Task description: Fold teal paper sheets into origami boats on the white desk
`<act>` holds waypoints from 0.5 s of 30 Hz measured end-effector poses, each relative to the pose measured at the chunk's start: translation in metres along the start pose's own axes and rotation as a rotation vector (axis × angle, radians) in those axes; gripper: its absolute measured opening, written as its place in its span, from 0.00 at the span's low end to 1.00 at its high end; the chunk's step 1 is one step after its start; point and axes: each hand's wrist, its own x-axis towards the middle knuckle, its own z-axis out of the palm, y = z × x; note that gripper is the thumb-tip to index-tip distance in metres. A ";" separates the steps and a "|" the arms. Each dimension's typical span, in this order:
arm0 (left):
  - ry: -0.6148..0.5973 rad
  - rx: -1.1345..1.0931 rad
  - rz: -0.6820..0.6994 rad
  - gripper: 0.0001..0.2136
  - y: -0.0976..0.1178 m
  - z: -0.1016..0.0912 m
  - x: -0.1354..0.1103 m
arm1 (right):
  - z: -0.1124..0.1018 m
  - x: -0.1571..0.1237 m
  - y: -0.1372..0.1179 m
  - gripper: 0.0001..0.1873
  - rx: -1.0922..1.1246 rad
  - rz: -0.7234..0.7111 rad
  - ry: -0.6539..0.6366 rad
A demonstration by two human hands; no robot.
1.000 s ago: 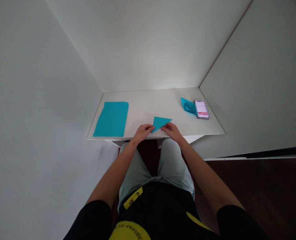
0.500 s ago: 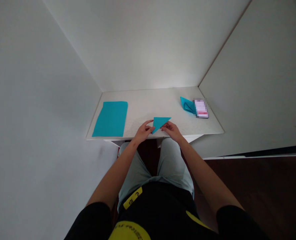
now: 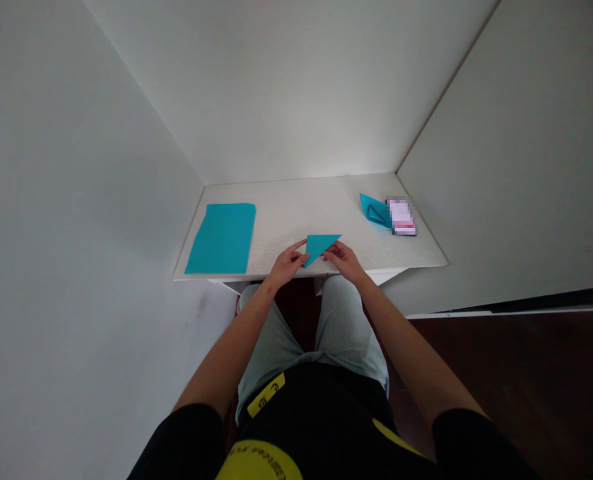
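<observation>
Just changed: on the left hand the index finger has come away from the thumb and reaches the far-left corner of the blue triangle; a second ago those fingers were bunched together
Tilt: triangle turned slightly; its far side now runs about parallel to the far edge of the table, where it sloped before; almost no difference from half a second ago
Meaning: my read, a small regrip and squaring-up; no new crease I can make out
Triangle: by the middle of the near edge, between both hands, sharp tip toward the right edge; resting or held just above, cannot tell
Left hand: holds the triangle's left side, thumb on the near-left corner, moderate gap up to the index
Right hand: curled narrow, holding the long slanted side; fingertips partly hidden, exact contact unclear
Blue sheet: flat at the near-left corner, down to the near edge; single or stacked, cannot tell
Folded blue piece: toward the far-right corner, against the phone; touching or tucked under, cannot tell
Phone: by the right edge, screen up, pixelated
Containers: no box or tray in view; the folded blue piece has a loop-like outline, maybe a pocket; contents cannot be made out
</observation>
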 end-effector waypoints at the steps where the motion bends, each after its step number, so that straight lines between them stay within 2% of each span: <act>1: -0.002 0.002 0.001 0.33 0.000 0.000 0.000 | 0.000 0.001 0.002 0.25 -0.001 0.000 0.008; 6: -0.042 0.036 0.043 0.33 -0.002 -0.002 -0.003 | 0.003 0.007 0.011 0.16 -0.105 0.051 0.090; 10: -0.068 0.059 0.063 0.32 -0.004 0.001 -0.009 | 0.007 0.008 0.010 0.11 -0.246 -0.003 0.099; 12: -0.045 0.105 0.091 0.36 -0.003 0.005 -0.011 | 0.007 0.006 0.008 0.11 -0.289 -0.017 0.083; 15: -0.013 0.261 0.164 0.48 0.003 0.011 -0.014 | 0.006 0.002 0.007 0.10 -0.351 0.021 0.068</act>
